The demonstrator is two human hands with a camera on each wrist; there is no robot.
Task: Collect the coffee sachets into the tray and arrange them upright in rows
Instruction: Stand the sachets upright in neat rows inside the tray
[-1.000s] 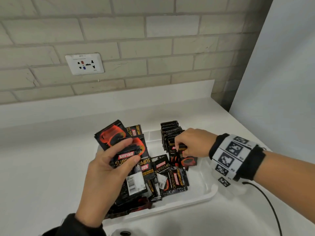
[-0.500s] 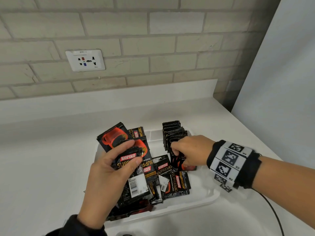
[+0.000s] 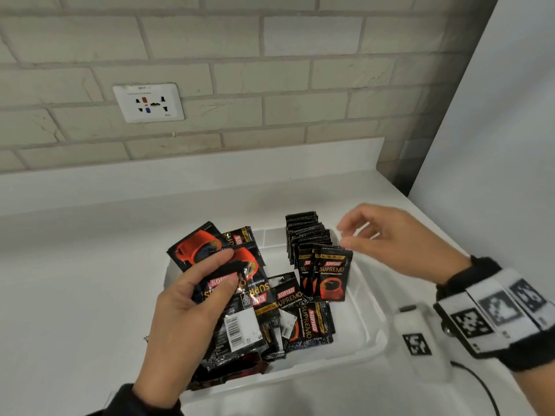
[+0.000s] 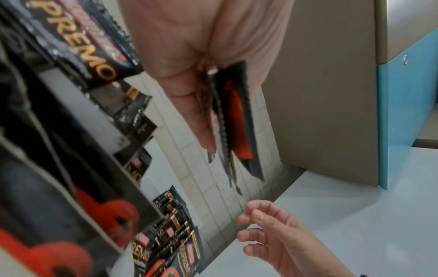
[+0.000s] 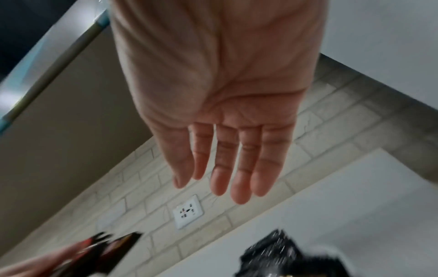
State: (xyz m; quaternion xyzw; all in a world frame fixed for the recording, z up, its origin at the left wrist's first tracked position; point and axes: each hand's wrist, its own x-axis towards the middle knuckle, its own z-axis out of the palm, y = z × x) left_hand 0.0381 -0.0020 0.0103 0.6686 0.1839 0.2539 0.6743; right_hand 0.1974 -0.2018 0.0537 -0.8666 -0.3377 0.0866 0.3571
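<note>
White tray [image 3: 372,340] holds an upright row [image 3: 312,244]. Left hand [image 3: 186,319] grips a sachet fan [image 3: 210,250]; right hand [image 3: 390,241], fingers relaxed, holds nothing. Pinch one sachet by its top edge; seat it flush against the row.

The tray [image 3: 371,334] has bare floor along its right side, beside the row [image 3: 312,244] of standing sachets. A hand could go down there. The middle and left of the tray are covered by a loose pile [image 3: 295,319] of sachets. The left hand [image 3: 192,313] holds a bunch of sachets above the tray's left part and blocks it.
</note>
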